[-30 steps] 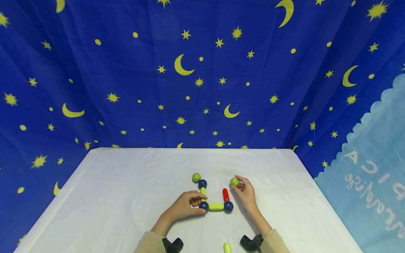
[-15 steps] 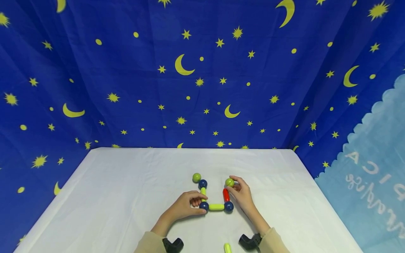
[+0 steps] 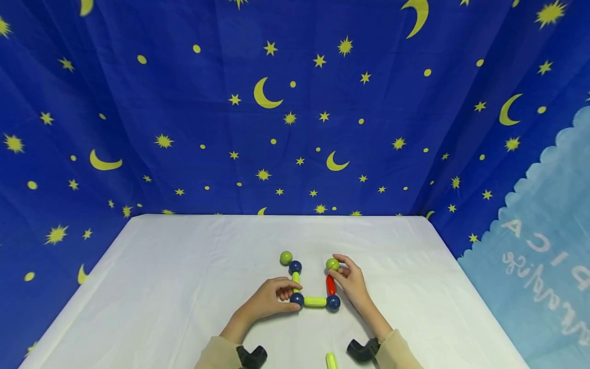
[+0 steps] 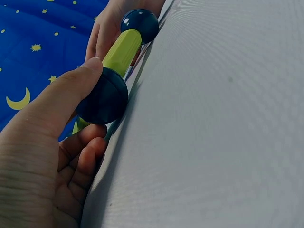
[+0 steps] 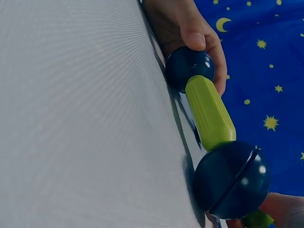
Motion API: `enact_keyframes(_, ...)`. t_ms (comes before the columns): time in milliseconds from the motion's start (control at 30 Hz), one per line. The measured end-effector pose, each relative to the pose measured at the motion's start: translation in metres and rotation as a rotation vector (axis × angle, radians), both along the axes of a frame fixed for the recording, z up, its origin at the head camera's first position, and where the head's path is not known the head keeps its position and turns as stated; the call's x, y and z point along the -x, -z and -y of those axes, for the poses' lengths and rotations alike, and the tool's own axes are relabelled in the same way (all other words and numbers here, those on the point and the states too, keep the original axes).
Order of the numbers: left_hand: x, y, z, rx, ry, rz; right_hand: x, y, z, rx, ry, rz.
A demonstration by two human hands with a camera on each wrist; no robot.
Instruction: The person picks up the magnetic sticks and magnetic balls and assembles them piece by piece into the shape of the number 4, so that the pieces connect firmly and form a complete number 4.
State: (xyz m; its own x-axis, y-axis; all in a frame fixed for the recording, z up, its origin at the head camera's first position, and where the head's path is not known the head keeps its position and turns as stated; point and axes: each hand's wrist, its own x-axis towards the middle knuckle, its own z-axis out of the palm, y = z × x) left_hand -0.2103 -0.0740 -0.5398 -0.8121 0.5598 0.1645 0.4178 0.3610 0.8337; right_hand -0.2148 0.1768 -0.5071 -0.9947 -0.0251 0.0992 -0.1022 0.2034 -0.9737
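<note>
The navy balls (image 3: 333, 303) are glossy, the other two are green balls (image 3: 286, 258), and the lime-yellow rods (image 3: 315, 302) join one red rod (image 3: 331, 286). Yellow moons, stars and dots pattern the deep blue curtain (image 3: 198, 102); the pale blue cloth (image 3: 544, 205) carries blurry lettering (image 3: 560, 260), white as far as I can tell.

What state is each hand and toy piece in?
Left hand: holding near left blue ball
Right hand: pinching green ball
Red rod: touching near right blue ball
Middle lime rod: bridging those two blue balls
Left lime rod: partly covered by left hand
Other green ball: unheld, beside far blue ball
Loose lime rod: lying apart
</note>
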Motion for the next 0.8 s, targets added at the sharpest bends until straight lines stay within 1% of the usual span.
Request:
enact_keyframes(100,0.000,0.000,0.000,-0.008,0.004,-0.006,0.002,0.002,-0.001,0.011,0.007,0.005)
enact_keyframes(300,0.000,-0.002,-0.001,-0.011,0.015,-0.009,0.012,0.023,-0.005,0.048,0.030,-0.015)
enact_keyframes(433,-0.002,-0.003,-0.003,-0.003,-0.008,-0.021,0.012,0.027,-0.005,0.029,0.027,-0.039)
enact_keyframes(533,-0.005,-0.003,-0.008,0.057,-0.067,-0.072,0.012,0.029,-0.005,0.005,0.025,-0.034)
enact_keyframes(700,-0.012,-0.003,-0.021,0.222,-0.183,-0.222,0.012,0.029,-0.004,-0.040,0.016,-0.019)
enact_keyframes(800,-0.014,-0.002,-0.024,0.256,-0.222,-0.278,0.012,0.029,-0.004,-0.047,0.010,-0.023)
